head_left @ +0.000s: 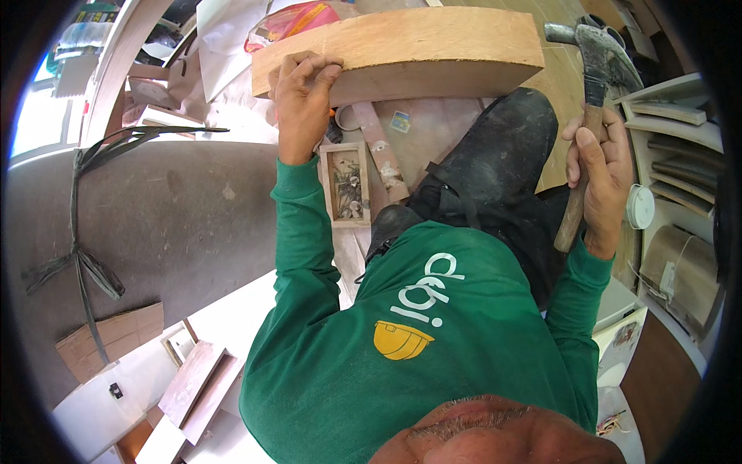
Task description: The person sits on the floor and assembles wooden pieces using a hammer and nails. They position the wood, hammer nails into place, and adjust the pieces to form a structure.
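My right hand is wrapped round the wooden handle of a claw hammer, its metal head raised at the upper right. At the top lies a long, box-like wooden piece with a pale plywood face. My left hand rests on its left end, thumb and forefinger pinched together against the wood; whatever is between them is too small to make out. Below that hand, a small wooden tray holds loose metal fasteners. My bent knee in dark trousers is close under the wooden piece.
A paint-stained wood strip lies beside the tray. On the right stands a shelf with stacked boards and a white round lid. A large grey panel with a tied dark strap stands at left. Pink-red plastic packaging lies behind the wood.
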A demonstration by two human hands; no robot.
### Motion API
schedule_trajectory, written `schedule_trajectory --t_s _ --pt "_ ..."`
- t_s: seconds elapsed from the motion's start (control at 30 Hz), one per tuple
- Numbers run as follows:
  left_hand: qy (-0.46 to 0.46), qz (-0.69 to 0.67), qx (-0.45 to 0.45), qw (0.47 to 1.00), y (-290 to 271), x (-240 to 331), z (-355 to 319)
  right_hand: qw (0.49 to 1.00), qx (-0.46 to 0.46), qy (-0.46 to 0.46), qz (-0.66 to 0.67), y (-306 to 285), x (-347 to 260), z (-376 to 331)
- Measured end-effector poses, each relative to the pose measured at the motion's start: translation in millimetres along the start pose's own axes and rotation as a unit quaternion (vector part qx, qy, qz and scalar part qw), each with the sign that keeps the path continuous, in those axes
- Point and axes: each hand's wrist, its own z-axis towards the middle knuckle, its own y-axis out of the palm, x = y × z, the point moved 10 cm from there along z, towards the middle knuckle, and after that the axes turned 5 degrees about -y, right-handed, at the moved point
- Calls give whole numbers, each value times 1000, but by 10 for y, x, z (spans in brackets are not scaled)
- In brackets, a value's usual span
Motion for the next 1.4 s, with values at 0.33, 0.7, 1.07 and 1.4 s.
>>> schedule_trajectory --t_s 0.33,0.7,1.07,1.4 --pt "-3 -14 14 1000 14 -5 7 998 -57 -14 15 362 -167 54" --pt "26 53 40 997 0 34 -21 877 -177 -276 -352 1083 -519 139" --pt "39 17 61 997 21 21 -41 837 -217 -281 -416 1972 -688 388" --pt "59 24 78 995 -19 90 -73 833 -219 -294 -413 2046 -681 399"
